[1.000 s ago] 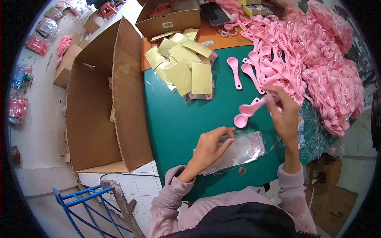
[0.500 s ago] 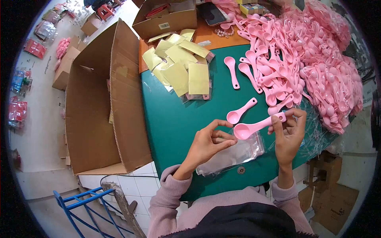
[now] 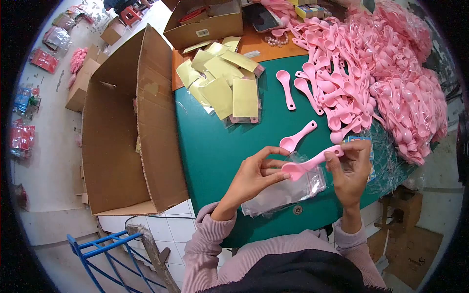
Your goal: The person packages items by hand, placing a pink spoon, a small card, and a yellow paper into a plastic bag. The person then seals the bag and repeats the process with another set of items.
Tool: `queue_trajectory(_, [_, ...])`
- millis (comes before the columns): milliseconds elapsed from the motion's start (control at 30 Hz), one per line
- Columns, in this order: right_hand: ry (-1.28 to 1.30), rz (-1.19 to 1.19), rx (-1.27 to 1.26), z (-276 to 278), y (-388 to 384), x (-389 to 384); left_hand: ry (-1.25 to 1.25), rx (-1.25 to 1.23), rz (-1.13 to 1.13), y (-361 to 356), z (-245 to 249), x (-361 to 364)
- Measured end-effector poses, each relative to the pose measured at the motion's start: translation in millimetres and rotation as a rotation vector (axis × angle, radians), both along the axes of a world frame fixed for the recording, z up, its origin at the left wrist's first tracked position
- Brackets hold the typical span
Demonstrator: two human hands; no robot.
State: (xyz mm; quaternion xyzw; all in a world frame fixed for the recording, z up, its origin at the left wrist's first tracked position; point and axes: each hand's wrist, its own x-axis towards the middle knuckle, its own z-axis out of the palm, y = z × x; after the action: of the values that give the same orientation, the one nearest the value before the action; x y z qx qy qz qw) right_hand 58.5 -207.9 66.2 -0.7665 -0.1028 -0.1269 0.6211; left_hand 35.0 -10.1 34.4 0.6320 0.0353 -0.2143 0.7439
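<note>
pink spoon (image 3: 315,160) in pinch of right hand (image 3: 335,152), bowl (image 3: 293,171) by left hand (image 3: 287,163), grip unclear; label (image 3: 202,32) illegible

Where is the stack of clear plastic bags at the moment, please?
In the head view, the clear bags lie near the middle of the green table's near side, between the left hand and the round metal disc.

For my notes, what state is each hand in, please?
Left hand: at the bowl; grip cannot be told.
Right hand: closed on the pink spoon by its handle.
</note>
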Motion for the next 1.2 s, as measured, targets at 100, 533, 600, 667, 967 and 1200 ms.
queue_trajectory(100, [0.055, 0.14, -0.093, 1.4, 1.7, 1.1, -0.018, -0.114, -0.016, -5.2, -0.3, -1.3])
queue_trajectory(533, [0.073, 0.48, -0.2, -2.3, 0.1, 4.3, -0.166, 0.017, -0.065, -10.9, 8.4, -6.3])
queue_trajectory(600, [0.024, 0.673, -0.299, -0.1, -2.5, 3.1, -0.11, 0.243, -0.181, -6.4, 14.4, -2.7])
queue_trajectory(667, [0.046, 0.649, -0.248, -1.5, -14.6, 5.3, -0.109, 0.089, -0.128, -6.5, 12.1, -3.6])
queue_trajectory(967, [0.137, -0.442, -0.985, -64.3, -127.2, 30.8, -0.095, -0.097, -0.036, -3.0, 3.3, -0.9])
queue_trajectory(1200, [0.268, -0.641, -0.993, -28.7, -109.1, 29.1, -0.126, -0.083, -0.067, -4.7, -2.4, -0.8])
